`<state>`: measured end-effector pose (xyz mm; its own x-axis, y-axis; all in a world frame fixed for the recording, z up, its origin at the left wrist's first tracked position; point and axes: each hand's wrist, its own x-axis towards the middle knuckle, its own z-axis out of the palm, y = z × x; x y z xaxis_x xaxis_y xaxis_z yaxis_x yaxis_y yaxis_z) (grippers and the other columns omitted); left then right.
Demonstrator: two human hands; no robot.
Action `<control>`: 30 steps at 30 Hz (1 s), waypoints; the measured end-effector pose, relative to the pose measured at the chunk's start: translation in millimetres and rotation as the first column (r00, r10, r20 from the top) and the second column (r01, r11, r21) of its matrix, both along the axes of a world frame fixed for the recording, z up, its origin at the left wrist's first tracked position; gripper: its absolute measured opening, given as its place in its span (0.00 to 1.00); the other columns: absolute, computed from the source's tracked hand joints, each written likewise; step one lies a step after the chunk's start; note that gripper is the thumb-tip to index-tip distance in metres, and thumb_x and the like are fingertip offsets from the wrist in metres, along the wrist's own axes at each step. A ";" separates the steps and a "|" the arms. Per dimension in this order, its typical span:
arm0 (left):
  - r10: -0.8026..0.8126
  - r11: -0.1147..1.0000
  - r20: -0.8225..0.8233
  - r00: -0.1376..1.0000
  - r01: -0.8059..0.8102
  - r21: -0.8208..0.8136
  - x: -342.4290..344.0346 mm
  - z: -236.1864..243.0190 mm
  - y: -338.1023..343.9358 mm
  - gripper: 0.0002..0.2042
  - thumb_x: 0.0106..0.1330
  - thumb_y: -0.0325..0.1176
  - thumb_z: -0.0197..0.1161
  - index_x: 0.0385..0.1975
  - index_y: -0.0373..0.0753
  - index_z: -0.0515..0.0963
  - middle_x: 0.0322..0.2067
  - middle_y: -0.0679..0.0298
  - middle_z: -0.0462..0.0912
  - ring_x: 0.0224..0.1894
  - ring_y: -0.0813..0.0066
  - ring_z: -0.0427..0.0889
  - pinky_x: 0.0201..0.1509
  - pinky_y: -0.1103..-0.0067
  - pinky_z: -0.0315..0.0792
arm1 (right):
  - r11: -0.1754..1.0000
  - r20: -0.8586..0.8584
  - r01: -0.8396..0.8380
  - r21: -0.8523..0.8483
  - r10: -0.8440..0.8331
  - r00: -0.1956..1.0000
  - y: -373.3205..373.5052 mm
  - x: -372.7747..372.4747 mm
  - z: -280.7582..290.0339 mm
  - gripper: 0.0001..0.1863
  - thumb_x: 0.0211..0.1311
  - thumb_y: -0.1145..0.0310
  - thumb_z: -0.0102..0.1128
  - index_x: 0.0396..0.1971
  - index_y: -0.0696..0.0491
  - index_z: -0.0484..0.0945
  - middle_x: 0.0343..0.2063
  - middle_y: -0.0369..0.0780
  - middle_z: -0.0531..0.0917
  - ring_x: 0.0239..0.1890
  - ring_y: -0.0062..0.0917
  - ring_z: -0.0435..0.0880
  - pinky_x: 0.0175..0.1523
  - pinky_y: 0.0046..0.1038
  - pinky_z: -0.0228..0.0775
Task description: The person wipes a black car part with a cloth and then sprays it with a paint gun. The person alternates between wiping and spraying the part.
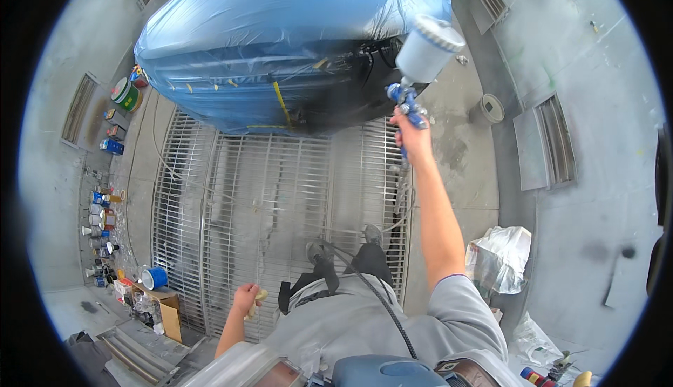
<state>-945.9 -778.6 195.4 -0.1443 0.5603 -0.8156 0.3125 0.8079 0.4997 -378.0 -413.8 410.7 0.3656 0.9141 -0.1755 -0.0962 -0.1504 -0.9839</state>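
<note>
My right hand [412, 137], at the end of an outstretched arm, is closed round the handle of a blue spray gun [405, 97]. On the gun sits a whitish paint cup [426, 50] with a ribbed lid. Beyond it stands a vehicle wrapped in blue plastic film [273, 15]; a dark, glossy bumper [343, 99] shows at its lower right, partly behind the gun. My left hand [244, 299] hangs low at my left side, closed on a pale yellow, crumpled thing [259, 296] whose kind I cannot make out.
Under me lies a metal floor grating [266, 177]. Cans and bottles line the left wall, with a cardboard box [170, 317] and a blue can [154, 277] nearer me. A bucket [487, 110] and a plastic bag [501, 257] stand at right. A dark hose [371, 289] crosses my body.
</note>
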 end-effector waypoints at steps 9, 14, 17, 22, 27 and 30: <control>0.115 0.993 -0.007 0.993 -0.115 0.005 61.2 -17.4 3.6 0.18 0.76 0.40 0.61 0.52 0.30 0.82 0.37 0.55 0.89 0.22 0.66 0.85 0.25 0.71 0.78 | 0.996 0.132 -0.091 -0.016 0.093 0.987 25.4 93.0 67.0 0.12 0.70 0.60 0.69 0.36 0.50 0.76 0.25 0.32 0.78 0.18 0.14 0.72 0.20 0.21 0.64; 0.193 0.981 0.007 0.981 -0.193 0.031 144.6 -9.5 1.1 0.18 0.75 0.40 0.61 0.52 0.30 0.81 0.36 0.54 0.88 0.22 0.66 0.85 0.26 0.70 0.79 | 0.972 0.562 0.173 0.161 -0.235 0.793 46.5 181.5 33.2 0.15 0.66 0.58 0.71 0.42 0.54 0.84 0.30 0.42 0.89 0.31 0.27 0.87 0.42 0.32 0.77; 0.162 0.987 -0.016 0.987 -0.162 0.013 195.5 -2.5 -19.7 0.16 0.74 0.39 0.62 0.49 0.32 0.83 0.36 0.55 0.88 0.22 0.65 0.87 0.26 0.71 0.81 | 0.986 0.532 0.105 0.132 -0.160 0.832 47.4 199.2 43.6 0.16 0.66 0.58 0.70 0.44 0.54 0.84 0.33 0.45 0.89 0.37 0.30 0.88 0.49 0.35 0.77; 0.201 0.980 -0.020 0.979 -0.201 0.001 271.0 0.3 -32.3 0.17 0.74 0.40 0.62 0.50 0.32 0.83 0.36 0.54 0.88 0.23 0.65 0.87 0.27 0.71 0.81 | 0.916 0.030 -0.395 -0.074 0.398 0.917 60.0 228.3 48.5 0.13 0.71 0.59 0.68 0.45 0.52 0.84 0.27 0.32 0.82 0.24 0.14 0.76 0.28 0.22 0.68; 0.166 0.986 -0.047 0.985 -0.165 0.017 320.3 12.2 -29.7 0.16 0.74 0.39 0.62 0.51 0.32 0.83 0.37 0.54 0.88 0.24 0.64 0.87 0.28 0.71 0.82 | 0.766 -0.134 -0.642 0.034 0.640 0.756 46.4 228.2 49.3 0.13 0.76 0.62 0.63 0.51 0.54 0.79 0.31 0.33 0.81 0.21 0.13 0.72 0.24 0.20 0.64; 0.167 0.986 -0.026 0.986 -0.167 -0.003 323.1 9.2 -32.1 0.17 0.74 0.39 0.61 0.53 0.32 0.83 0.38 0.54 0.88 0.25 0.65 0.87 0.28 0.72 0.81 | 0.802 -0.147 -0.598 -0.011 0.590 0.794 48.5 236.8 31.2 0.09 0.73 0.63 0.66 0.37 0.51 0.78 0.24 0.31 0.78 0.19 0.14 0.72 0.22 0.21 0.63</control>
